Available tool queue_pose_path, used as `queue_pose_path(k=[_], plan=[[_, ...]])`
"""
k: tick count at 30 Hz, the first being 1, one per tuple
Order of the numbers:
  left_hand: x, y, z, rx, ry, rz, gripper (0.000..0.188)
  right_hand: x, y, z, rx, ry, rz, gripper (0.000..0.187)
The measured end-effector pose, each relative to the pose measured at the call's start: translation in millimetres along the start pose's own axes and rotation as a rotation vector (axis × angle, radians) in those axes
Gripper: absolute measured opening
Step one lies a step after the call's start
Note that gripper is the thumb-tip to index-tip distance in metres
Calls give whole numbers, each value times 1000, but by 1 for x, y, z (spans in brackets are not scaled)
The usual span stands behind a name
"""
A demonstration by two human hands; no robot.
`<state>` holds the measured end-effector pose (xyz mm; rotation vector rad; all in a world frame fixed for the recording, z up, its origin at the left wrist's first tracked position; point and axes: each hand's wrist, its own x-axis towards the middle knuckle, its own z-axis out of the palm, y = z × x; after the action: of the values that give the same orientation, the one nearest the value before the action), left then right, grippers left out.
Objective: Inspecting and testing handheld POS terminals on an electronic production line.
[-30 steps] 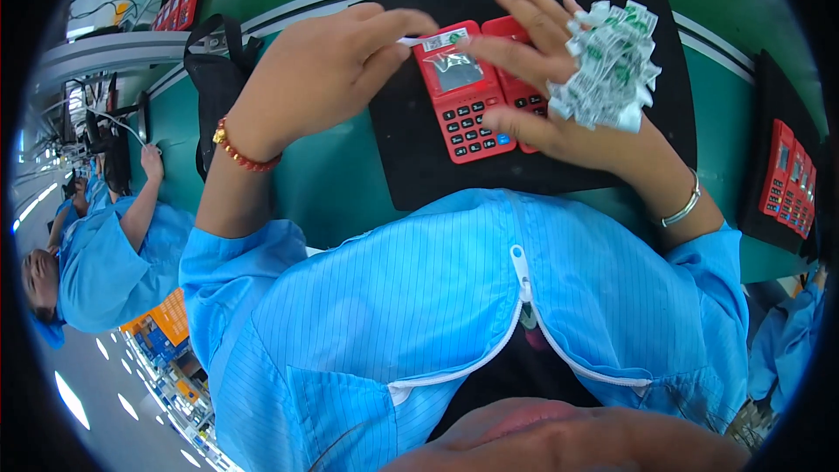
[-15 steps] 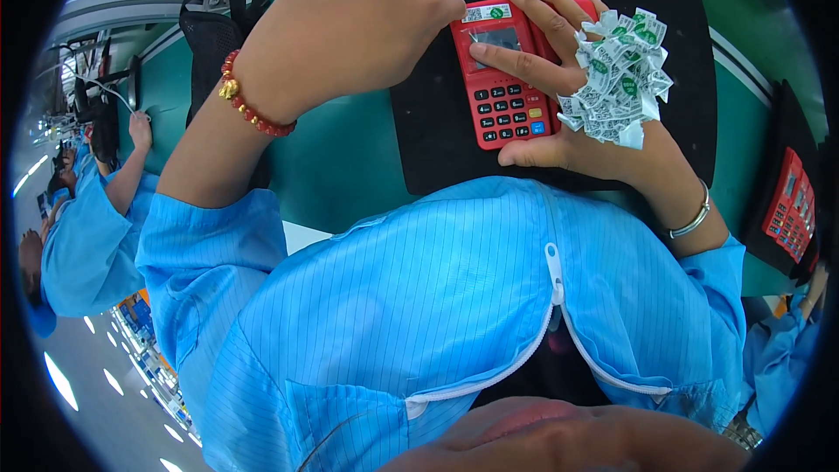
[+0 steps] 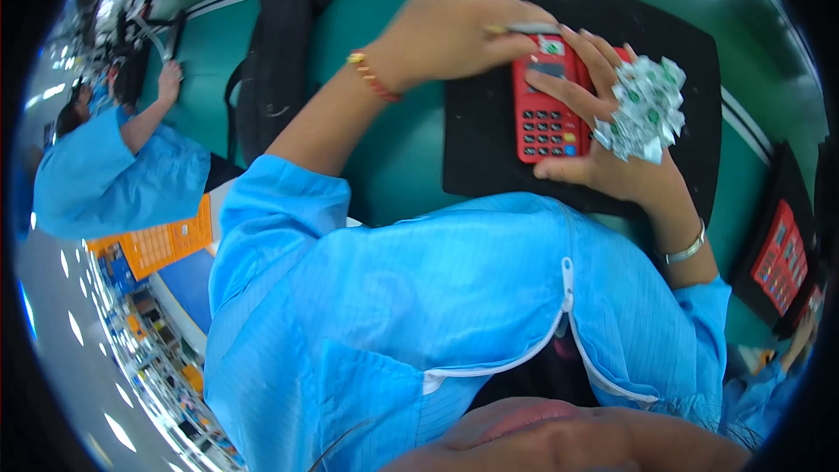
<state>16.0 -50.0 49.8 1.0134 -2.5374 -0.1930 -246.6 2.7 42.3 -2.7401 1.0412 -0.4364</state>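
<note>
A red card payment terminal (image 3: 545, 133) with dark keys and a small screen lies on a black mat (image 3: 476, 153). Over it stretches my right hand (image 3: 603, 109), thumb at the near edge, index finger across the screen, other fingers around the far part. A crumpled bunch of white labels (image 3: 645, 112) with green marks sits on the back of that hand. My left hand (image 3: 468, 31) is closed at the terminal's far end, its fingers around a slim silvery tool (image 3: 529, 28), blurred and partly hidden. Beside the fingertips is a small label (image 3: 551, 45) on the terminal.
A black bag or strap-like thing (image 3: 278, 70) lies on the green table (image 3: 393, 144), left of the mat. More red terminals (image 3: 780, 258) rest on a dark mat at the right. At the left, a co-worker's blue sleeve (image 3: 114, 179) reaches over the table.
The view has shifted, and the terminal appears farther right. My left hand has come closer to the terminal's far end, and the silvery tool shows more. My right hand keeps its place on the terminal.
</note>
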Motion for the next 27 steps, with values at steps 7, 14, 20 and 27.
queue_pose_path(k=[7, 14, 20, 27], plan=[[26, 32, 45, -240, 260, -209, 23, 1, -3, -2, 66, -36, 11, 96], [40, 87, 18, -526, -40, 365, 28, -30, 29, 15, 253, -133, 2, 71], [-7, 26, 31, -370, 244, -260, 25, -4, 9, -14, 54, -11, -49, 98], [-16, 16, 66, -156, 321, -164, 13, -65, 68, -40, -4, -31, 61, 101]])
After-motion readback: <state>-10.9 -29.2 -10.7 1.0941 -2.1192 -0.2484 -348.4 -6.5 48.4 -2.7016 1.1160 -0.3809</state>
